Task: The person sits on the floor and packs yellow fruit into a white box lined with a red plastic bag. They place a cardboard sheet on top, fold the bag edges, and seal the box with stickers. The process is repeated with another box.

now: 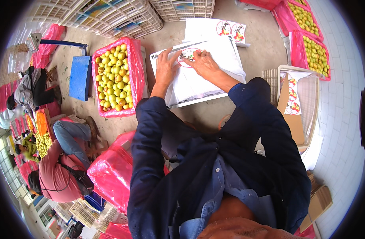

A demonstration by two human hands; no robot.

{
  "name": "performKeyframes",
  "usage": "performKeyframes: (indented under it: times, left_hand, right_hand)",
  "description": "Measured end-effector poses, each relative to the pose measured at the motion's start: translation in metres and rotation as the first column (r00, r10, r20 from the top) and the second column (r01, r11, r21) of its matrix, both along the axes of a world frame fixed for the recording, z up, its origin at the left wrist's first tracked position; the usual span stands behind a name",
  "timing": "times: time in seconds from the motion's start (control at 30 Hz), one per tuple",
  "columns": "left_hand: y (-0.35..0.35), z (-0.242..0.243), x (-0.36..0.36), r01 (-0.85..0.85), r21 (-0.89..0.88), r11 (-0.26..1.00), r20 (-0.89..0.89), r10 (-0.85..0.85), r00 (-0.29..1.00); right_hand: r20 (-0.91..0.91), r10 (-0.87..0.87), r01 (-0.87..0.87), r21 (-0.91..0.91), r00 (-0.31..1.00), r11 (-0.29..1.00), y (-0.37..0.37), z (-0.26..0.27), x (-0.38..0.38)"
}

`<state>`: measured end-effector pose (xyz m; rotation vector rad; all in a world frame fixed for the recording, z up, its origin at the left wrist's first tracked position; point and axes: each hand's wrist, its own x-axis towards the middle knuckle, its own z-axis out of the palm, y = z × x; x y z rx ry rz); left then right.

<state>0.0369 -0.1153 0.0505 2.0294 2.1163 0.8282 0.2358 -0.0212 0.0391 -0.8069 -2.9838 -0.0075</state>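
Observation:
Before me lies a shallow white crate (204, 98), its top covered by a white sheet (210, 83). A round printed label (187, 53) with a red rim and a fruit picture rests on the sheet's far part. My left hand (167, 69) lies over the label's left side, fingers spread. From the right, my right hand (205, 63) touches the label with its thumb, the other fingers bent. Both hands partly hide the label. Just beyond the crate, a white backing sheet (200, 29) on the floor carries two more round labels (230, 29).
A pink-lined crate of green jujube-like fruit (113, 77) stands left, beside a blue platform scale (80, 78). Stacked plastic crates (119, 21) stand beyond. At right, a crate (312, 119) holds cardboard and labels; fruit crates (315, 56) line the wall. People (61, 173) sit at left.

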Motion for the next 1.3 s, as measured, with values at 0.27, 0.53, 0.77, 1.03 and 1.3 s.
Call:
performKeyframes:
  times: [0.27, 0.53, 0.77, 1.03, 1.3]
  left_hand:
    - [-0.015, -0.030, -0.006, 0.136, -0.025, 0.990, -0.247, -0.138, 0.959]
    - [-0.013, -0.026, -0.020, 0.136, -0.047, 0.990, -0.124, -0.141, 0.982]
    - [-0.007, -0.024, -0.031, 0.218, 0.095, 0.971, -0.128, -0.206, 0.970]
    - [0.048, -0.025, 0.033, 0.115, 0.165, 0.980, 0.234, -0.152, 0.960]
    - [0.035, -0.024, 0.034, 0.177, 0.010, 0.984, 0.293, -0.172, 0.941]
  right_hand:
    - [0.066, 0.053, -0.050, -0.056, 0.996, 0.997, -0.001, 0.008, 0.001]
    - [0.044, 0.066, -0.064, -0.038, 0.997, 0.997, 0.000, 0.002, -0.004]
    - [-0.075, 0.160, -0.156, 0.049, 0.984, 0.986, 0.006, -0.021, 0.003]
    - [0.275, 0.116, -0.129, 0.031, 0.954, 0.991, 0.005, -0.018, -0.002]
    - [0.036, 0.131, -0.133, 0.055, 0.991, 0.990, 0.004, -0.028, 0.010]
